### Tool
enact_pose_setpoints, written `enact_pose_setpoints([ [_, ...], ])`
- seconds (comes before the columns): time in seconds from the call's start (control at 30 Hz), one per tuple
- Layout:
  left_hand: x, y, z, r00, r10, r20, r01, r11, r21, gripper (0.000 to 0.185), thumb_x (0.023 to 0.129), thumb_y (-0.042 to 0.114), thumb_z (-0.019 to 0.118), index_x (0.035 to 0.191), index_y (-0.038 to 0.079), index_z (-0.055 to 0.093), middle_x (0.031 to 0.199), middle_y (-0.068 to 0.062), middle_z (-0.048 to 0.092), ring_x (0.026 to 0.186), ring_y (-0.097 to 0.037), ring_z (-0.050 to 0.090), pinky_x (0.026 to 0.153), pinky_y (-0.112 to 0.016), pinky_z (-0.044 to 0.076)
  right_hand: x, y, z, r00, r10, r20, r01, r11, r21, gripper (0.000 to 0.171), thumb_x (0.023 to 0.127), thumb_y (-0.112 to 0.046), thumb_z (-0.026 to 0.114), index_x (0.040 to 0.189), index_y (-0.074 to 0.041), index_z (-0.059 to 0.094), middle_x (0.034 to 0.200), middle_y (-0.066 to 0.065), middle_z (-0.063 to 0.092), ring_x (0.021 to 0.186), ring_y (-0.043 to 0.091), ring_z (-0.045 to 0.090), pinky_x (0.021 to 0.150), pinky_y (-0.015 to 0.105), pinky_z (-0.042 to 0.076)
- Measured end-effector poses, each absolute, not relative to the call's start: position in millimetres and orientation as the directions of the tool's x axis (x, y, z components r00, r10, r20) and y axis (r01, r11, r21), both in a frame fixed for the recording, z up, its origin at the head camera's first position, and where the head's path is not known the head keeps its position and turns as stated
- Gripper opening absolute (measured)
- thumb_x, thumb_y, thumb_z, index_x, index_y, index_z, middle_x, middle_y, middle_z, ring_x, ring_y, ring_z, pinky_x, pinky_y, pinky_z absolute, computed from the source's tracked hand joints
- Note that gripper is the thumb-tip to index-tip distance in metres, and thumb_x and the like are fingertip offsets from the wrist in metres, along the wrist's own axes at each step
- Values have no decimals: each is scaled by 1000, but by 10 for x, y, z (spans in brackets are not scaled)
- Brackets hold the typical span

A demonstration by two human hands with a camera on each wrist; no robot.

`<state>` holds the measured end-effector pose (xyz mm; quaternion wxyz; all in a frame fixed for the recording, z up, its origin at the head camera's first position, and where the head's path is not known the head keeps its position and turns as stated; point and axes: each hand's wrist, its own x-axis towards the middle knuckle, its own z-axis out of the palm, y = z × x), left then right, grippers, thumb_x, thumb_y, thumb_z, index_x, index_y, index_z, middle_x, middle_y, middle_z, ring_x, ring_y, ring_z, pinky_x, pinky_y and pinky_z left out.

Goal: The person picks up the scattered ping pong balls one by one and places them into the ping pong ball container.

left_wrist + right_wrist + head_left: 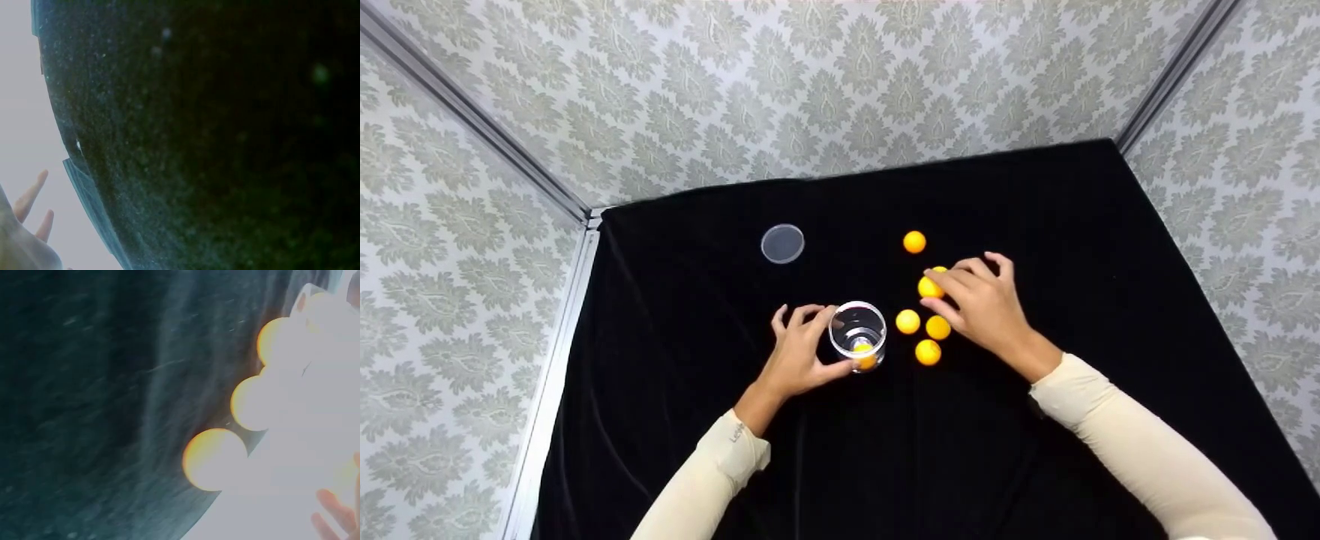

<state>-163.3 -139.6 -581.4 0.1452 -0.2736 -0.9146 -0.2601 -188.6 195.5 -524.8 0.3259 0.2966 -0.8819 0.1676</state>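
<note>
A clear round container (858,319) stands upright on the black cloth, with an orange ball (865,358) at its bottom. My left hand (797,355) grips it from the left side, fingers at its far side and thumb at its near side. To its right, my right hand (986,306) pinches an orange ball (931,288) between thumb and fingers. Partly behind that one shows another ball (940,268). Closest to the container's right side are loose balls (907,322). Glare washes out much of the right wrist view, where several balls (214,459) lie in a row.
A clear round disc like a lid (782,244) lies at the back left. A lone orange ball (914,241) sits behind the others. The black cloth (697,300) covers the table, with patterned walls (825,82) around it. The left wrist view is mostly dark.
</note>
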Motion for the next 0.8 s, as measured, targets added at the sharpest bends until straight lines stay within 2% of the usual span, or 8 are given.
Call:
enact_pose_setpoints([
  [0.17,-1626,-1399,-5812,-813,419,404,569,718,400,93,71,71,77,140,12,57,120,-4,71,124,-25,54,107,-77,23,-1845,1799,-5200,-592,-424,685,-657,747,-105,41,90,-41,76,125,-19,74,104,-1,78,100,25,66,103,62,35],
  [0.4,-1629,-1396,-5805,-810,424,405,572,721,391,93,70,71,77,141,14,56,122,-3,70,125,-25,53,107,-76,23,-1790,1571,-5130,-549,-448,706,-699,709,-93,42,90,-43,76,124,-19,74,100,-4,78,97,21,67,103,62,37],
  [0.63,-1629,-1391,-5793,-811,421,406,572,712,406,92,70,70,77,140,14,56,124,-5,70,125,-27,54,107,-76,23,-1747,1331,-5121,-503,-463,730,-741,666,-88,46,82,-40,84,121,-19,75,97,-4,78,94,20,67,102,63,38],
  [0.8,-1630,-1393,-5807,-813,422,401,572,708,414,91,72,70,76,141,15,56,125,-5,69,125,-27,53,108,-75,22,-1718,1188,-5134,-474,-482,737,-768,636,-77,46,82,-41,83,121,-17,75,98,-3,77,94,21,66,100,65,40],
])
